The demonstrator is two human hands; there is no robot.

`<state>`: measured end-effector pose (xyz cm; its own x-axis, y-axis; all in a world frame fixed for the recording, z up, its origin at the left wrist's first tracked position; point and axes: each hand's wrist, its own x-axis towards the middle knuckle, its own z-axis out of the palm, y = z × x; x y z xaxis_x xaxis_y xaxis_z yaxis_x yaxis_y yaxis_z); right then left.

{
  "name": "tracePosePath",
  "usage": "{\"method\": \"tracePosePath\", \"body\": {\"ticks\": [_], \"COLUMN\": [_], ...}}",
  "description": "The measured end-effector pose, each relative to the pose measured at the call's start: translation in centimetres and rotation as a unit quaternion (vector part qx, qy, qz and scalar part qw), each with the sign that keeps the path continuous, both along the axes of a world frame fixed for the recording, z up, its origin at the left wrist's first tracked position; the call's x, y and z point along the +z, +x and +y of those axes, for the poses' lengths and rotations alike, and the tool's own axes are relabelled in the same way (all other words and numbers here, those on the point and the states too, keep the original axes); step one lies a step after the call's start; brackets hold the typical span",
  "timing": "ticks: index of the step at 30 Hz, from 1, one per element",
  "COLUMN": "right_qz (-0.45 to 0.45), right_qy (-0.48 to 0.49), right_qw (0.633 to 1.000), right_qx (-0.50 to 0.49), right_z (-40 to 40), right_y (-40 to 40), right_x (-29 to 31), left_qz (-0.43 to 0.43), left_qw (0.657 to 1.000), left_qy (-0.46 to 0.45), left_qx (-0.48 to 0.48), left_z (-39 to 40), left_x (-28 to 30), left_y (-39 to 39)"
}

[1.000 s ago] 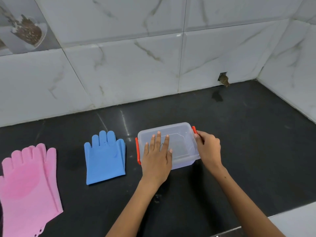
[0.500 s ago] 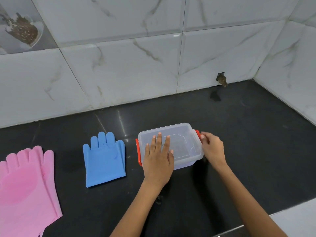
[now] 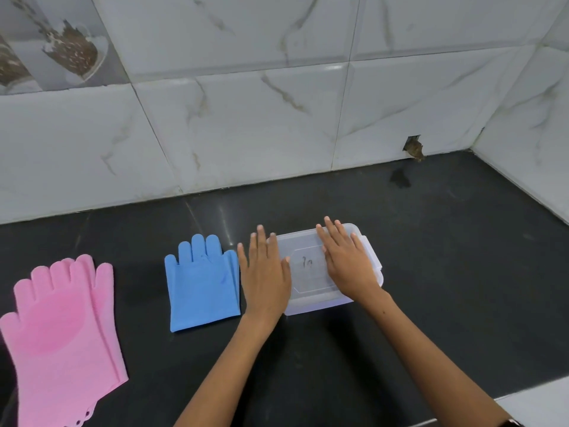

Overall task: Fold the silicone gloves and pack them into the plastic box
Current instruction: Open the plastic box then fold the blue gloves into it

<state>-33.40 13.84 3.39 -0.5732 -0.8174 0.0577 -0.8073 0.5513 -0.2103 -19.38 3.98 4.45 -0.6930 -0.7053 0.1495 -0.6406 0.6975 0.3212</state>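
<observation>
A clear plastic box (image 3: 311, 272) with its lid on sits on the black counter (image 3: 446, 257). My left hand (image 3: 264, 269) lies flat with straight fingers over the box's left end. My right hand (image 3: 346, 260) lies flat on the right part of the lid. A blue silicone glove (image 3: 201, 285) lies flat just left of the box, fingers pointing to the wall. Pink silicone gloves (image 3: 61, 331) lie flat at the far left, one on top of the other. The box's orange side clips are hidden.
White marble-look tiles (image 3: 246, 118) form the back wall, and a second tiled wall (image 3: 529, 143) closes the right corner. A small hole (image 3: 414, 147) is in the wall near that corner. The counter's front edge (image 3: 529, 399) runs at the lower right.
My right hand left the right-side clip and now lies flat on the lid. My left hand slid left to the box's left end. The orange clips no longer show.
</observation>
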Motion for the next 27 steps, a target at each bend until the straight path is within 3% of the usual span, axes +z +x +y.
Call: {"method": "tracePosePath", "body": {"ticks": [4,7,12,15,19,23,27], "right_qz": [-0.002,-0.009,-0.015,-0.015,-0.038,-0.109,-0.089], "right_qy": [-0.002,-0.010,-0.012,-0.013,-0.014,0.053,0.155], "right_qw": [1.000,1.000,1.000,1.000,0.999,0.987,0.959], "right_qx": [0.006,0.009,0.004,0.008,0.010,0.105,0.222], "right_z": [0.2,0.3,0.5,0.5,0.5,0.9,0.3], "right_y": [-0.2,-0.2,-0.1,0.0,0.4,-0.4,-1.8], "right_x": [0.0,0.0,0.2,0.3,0.5,2.0,3.5], "left_qz": [0.086,0.138,0.142,0.153,0.160,0.137,0.149], "left_qw": [0.984,0.976,0.977,0.974,0.924,0.920,0.908], "left_qy": [0.151,0.164,0.154,0.167,0.335,0.326,0.337], "left_qx": [0.029,0.027,0.051,-0.005,-0.095,-0.168,-0.200], "left_z": [-1.2,-1.4,-2.4,-2.8,-3.6,-4.2,-4.2], "left_x": [-0.7,-1.4,-3.0,-4.3,-4.2,-4.0,-3.6], "left_y": [0.3,0.4,2.0,3.9,5.2,5.4,4.4]}}
